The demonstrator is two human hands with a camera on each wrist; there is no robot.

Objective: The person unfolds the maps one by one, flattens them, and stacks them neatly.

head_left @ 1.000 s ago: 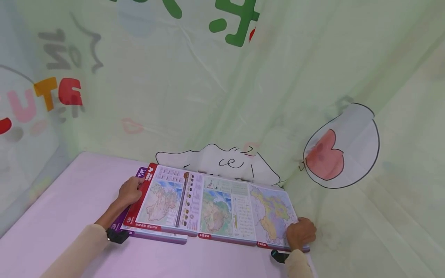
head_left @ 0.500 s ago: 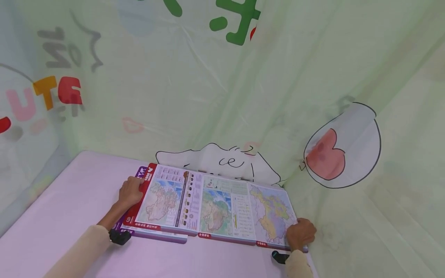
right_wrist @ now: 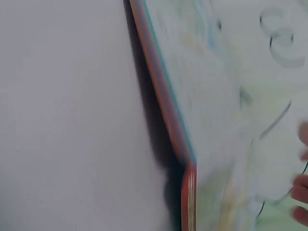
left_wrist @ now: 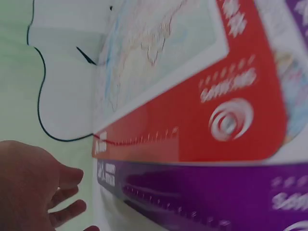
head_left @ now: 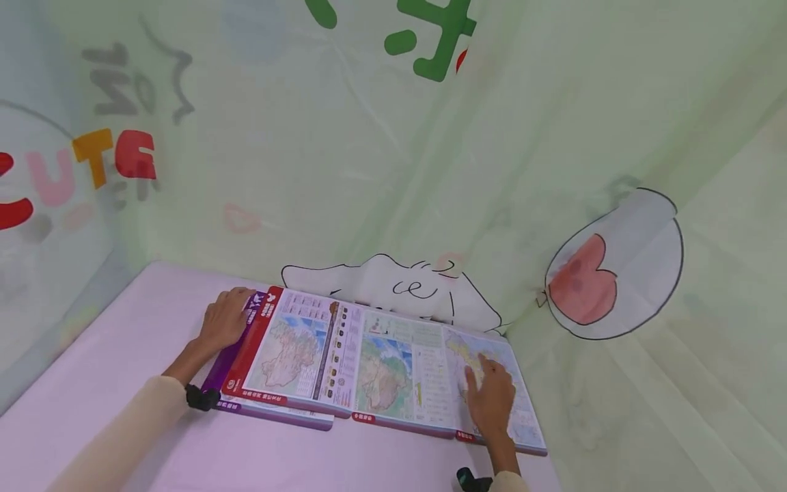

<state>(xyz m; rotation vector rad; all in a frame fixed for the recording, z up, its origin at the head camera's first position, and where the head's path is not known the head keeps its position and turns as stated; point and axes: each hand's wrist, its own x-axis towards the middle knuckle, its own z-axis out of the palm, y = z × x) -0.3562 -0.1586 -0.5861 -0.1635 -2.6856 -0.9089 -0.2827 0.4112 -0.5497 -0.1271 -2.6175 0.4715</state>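
A long map board with a red left border point(head_left: 295, 362), made of several panels printed with maps, lies flat on the table. Under its left end a purple-edged map board point(head_left: 230, 359) sticks out to the left. My left hand point(head_left: 226, 319) is by the purple border's far left corner; in the left wrist view its fingers point(left_wrist: 72, 211) are loosely bent with nothing between them. Over the rightmost panel point(head_left: 522, 424) is my right hand point(head_left: 494, 396), fingers spread and holding nothing. In the right wrist view its fingertips point(right_wrist: 301, 192) are blurred at the right edge.
The table has a pale pinkish cloth point(head_left: 141, 342). Behind it and at the right hangs a light green printed curtain point(head_left: 295, 171), close to the boards' far edge. A black wrist strap point(head_left: 201, 398) is on the left wrist.
My right hand has let go of the board's right edge and moved left over the last panel. The left hand has left the red border and shifted toward the purple board's far left corner.
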